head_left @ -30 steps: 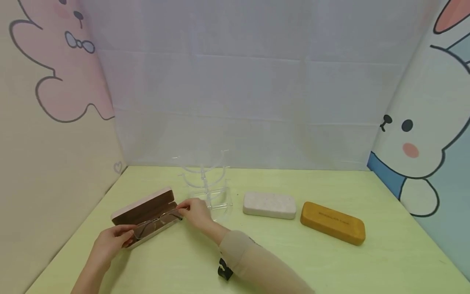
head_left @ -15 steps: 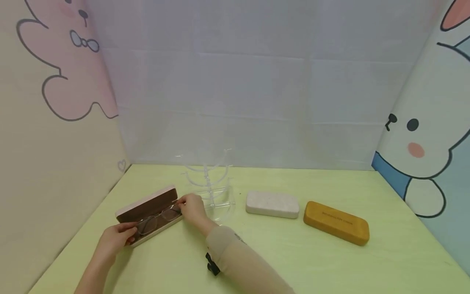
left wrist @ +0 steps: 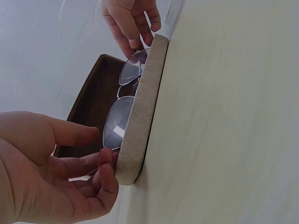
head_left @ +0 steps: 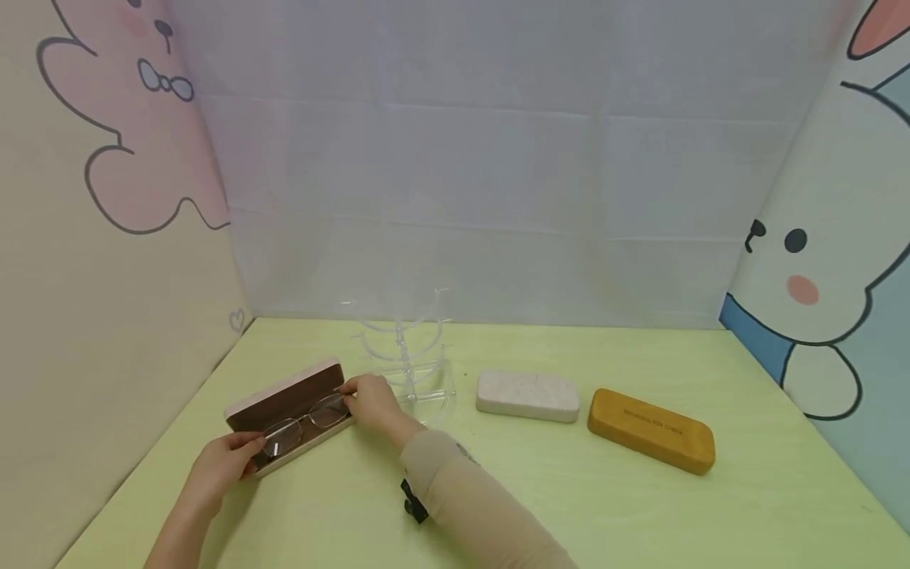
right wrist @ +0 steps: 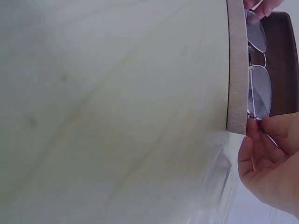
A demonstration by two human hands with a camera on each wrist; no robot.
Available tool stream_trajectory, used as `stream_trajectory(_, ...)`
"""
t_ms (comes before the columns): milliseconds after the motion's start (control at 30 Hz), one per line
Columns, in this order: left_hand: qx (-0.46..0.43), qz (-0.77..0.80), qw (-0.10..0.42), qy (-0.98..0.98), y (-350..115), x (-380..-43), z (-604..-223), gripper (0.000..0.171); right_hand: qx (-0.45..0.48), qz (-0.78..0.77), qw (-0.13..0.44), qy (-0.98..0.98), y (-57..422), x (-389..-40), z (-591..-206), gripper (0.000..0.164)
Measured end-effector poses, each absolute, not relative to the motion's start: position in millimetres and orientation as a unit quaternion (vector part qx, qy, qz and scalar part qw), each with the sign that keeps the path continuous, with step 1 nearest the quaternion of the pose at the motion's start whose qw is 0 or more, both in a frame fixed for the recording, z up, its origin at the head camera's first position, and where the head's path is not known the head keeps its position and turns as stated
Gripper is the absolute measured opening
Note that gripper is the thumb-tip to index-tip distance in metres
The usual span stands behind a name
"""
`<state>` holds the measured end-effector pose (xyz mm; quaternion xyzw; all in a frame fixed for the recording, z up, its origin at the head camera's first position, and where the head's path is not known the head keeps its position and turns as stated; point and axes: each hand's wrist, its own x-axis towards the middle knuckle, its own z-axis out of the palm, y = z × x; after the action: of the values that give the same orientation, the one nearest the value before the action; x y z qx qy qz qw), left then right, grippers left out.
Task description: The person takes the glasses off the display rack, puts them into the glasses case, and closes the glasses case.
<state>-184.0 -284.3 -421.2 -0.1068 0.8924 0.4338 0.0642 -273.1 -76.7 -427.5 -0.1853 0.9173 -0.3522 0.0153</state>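
A pair of thin metal-framed eyeglasses (head_left: 283, 437) lies low in an open eyeglass case (head_left: 283, 400) with a brown lining and pale outside. Both lenses face up and towards the front, partly below the case's front wall (left wrist: 142, 112) in the left wrist view. My left hand (head_left: 222, 465) holds the left end of the frame with thumb and fingers at the case's left end. At the other end, my right hand (right wrist: 275, 154) pinches the frame near the hinge, where a thin temple shows between the fingers. The raised lid stands behind the glasses.
A clear acrylic display stand (head_left: 405, 356) stands just behind my right hand. Farther right lie a closed whitish eyeglass case (head_left: 528, 396) and a closed mustard-yellow one (head_left: 650, 431). Cartoon-printed walls (head_left: 128, 182) flank the pale yellow-green table (head_left: 640, 521).
The eyeglasses have sunk deeper into the case and turned so both lenses face forward and up. Both hands moved slightly with them, keeping their hold at each end.
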Motion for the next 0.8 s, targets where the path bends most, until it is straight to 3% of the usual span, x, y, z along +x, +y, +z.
stream_trajectory(533, -0.079, 0.395, 0.061, 0.913, -282.3, -183.7, -418.7, 0.047, -0.181, -0.379, 0.029, 0.907, -74.3, -276.2, -425.1, 0.018)
stream_trajectory(800, -0.152, 0.398, 0.045, 0.903, -293.8, -179.3, -411.6, 0.063, -0.162, -0.387, 0.031, 0.907, -79.0, -270.9, -420.2, 0.043)
